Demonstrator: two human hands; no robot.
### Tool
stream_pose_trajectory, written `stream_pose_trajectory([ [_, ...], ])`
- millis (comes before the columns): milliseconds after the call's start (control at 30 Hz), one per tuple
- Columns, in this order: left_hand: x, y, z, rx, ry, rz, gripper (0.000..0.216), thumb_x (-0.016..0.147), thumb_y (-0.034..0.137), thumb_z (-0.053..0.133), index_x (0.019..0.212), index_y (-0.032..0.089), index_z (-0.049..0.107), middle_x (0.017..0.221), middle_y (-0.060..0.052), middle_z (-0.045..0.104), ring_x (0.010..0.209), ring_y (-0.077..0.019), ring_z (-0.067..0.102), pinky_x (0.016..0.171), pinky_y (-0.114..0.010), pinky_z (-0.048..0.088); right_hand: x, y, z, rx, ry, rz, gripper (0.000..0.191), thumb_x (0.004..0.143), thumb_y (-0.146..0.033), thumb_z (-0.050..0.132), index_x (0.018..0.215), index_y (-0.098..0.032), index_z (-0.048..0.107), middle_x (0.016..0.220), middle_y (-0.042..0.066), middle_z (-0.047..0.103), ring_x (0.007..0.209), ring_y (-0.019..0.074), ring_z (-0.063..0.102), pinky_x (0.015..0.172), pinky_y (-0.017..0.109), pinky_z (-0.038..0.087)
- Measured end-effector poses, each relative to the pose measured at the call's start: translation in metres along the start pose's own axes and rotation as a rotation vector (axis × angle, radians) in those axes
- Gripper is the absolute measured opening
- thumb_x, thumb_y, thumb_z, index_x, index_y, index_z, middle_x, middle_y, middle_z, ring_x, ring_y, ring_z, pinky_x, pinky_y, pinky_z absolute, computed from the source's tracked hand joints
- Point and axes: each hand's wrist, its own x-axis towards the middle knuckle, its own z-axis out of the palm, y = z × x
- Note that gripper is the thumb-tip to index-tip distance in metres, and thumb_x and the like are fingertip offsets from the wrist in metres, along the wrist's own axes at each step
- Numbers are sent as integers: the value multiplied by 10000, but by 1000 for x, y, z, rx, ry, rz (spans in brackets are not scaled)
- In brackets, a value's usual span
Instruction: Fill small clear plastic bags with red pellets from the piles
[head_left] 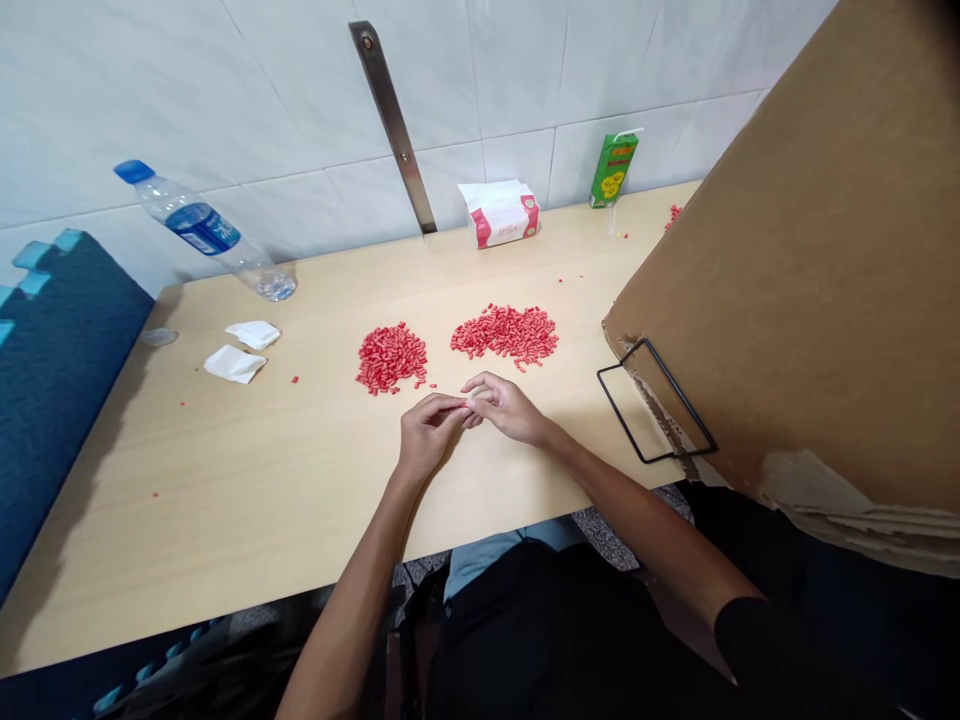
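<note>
Head view: the left hand (431,432) and the right hand (510,408) meet above the pale wood tabletop (225,480), pressed together in a pinch on a small pale bit (472,402), probably paper, though it is too small to be sure. Just beyond the grip lie a left heap of red pellets (390,358) and a right heap of red pellets (504,335). A slackened pinch could drop the bit among them, and a careless sweep of the hands could scatter them. To the right, a black wire frame (656,400) juts from a large cardboard box (787,270), close enough to catch the right forearm (630,520) on a wide move. Farther off are two tissue scraps (244,350), a lying water bottle (199,228), a tissue pack (500,213) and a green carton (613,170).
</note>
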Motion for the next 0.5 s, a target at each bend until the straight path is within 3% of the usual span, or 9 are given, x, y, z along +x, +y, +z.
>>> stream_pose_trajectory([
  [67, 0, 1, -1, 82, 42, 61, 102, 767, 293, 717, 813, 205, 741, 768, -32, 714, 721, -156, 652, 689, -288, 526, -1, -2, 3, -21, 22, 0, 373, 830, -420, 638, 1094, -205, 486, 724, -6, 684, 663, 155, 692, 671, 296, 556],
  [133, 0, 2, -1, 171, 125, 117, 87, 777, 285, 710, 795, 204, 734, 755, -25, 710, 719, -156, 646, 712, -298, 522, -2, -5, 6, -87, 144, -16, 347, 837, -427, 612, 1075, -210, 483, 657, -28, 650, 557, 141, 641, 573, 262, 514],
  [233, 2, 1, -3, 252, 302, 125, 107, 799, 297, 685, 792, 196, 719, 782, -29, 703, 758, -165, 640, 755, -319, 516, -4, -9, 4, -390, 544, -120, 229, 893, -432, 493, 892, -205, 526, 580, -33, 565, 485, 121, 526, 508, 243, 411],
  [333, 11, -7, -13, 313, 378, 86, 141, 815, 326, 662, 811, 193, 709, 831, -41, 682, 825, -179, 628, 796, -338, 504, -4, -13, -10, -840, 830, -225, 214, 911, -367, 460, 883, -193, 580, 715, 34, 626, 666, 169, 575, 674, 302, 426],
  [400, 22, -16, -26, 402, 354, 103, 154, 815, 341, 654, 823, 197, 707, 845, -49, 660, 847, -193, 608, 812, -356, 490, -2, -16, -22, -1080, 871, -203, 177, 902, -304, 468, 860, -188, 597, 847, 76, 667, 814, 205, 591, 805, 348, 395],
  [500, 42, -30, -49, 578, 349, 123, 144, 812, 334, 646, 803, 200, 697, 817, -61, 612, 858, -222, 564, 868, -416, 446, 4, -17, -31, -1244, 833, -72, 150, 896, -285, 479, 905, -188, 593, 950, 92, 674, 912, 234, 585, 842, 374, 353],
])
